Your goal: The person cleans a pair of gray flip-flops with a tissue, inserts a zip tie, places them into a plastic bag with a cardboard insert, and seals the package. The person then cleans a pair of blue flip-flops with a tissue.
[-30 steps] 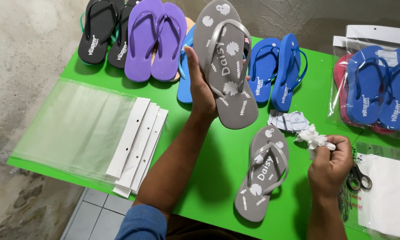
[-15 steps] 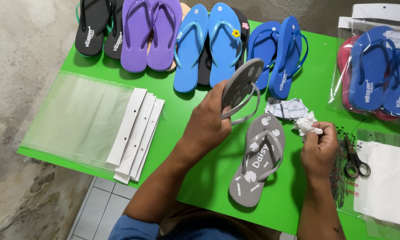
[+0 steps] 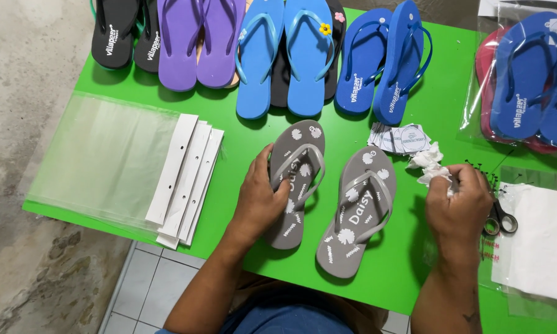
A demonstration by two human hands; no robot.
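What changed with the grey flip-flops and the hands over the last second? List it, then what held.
The left hand brought its grey flip-flop down from the air and laid it flat on the green table, sole down, left of the other grey flip-flop; the hand still rests on it. Unchanged: the right hand holds the crumpled white paper, and the second flip-flop lies as before.

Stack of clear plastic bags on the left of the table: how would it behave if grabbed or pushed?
The clear bags look thin and filmy, so probably floppy and light. They lie as a glossy stack, so a push would likely slide the top sheets apart. The white header strips look stiffer, likely the better grip. Left hand rests on a grey sandal nearby.
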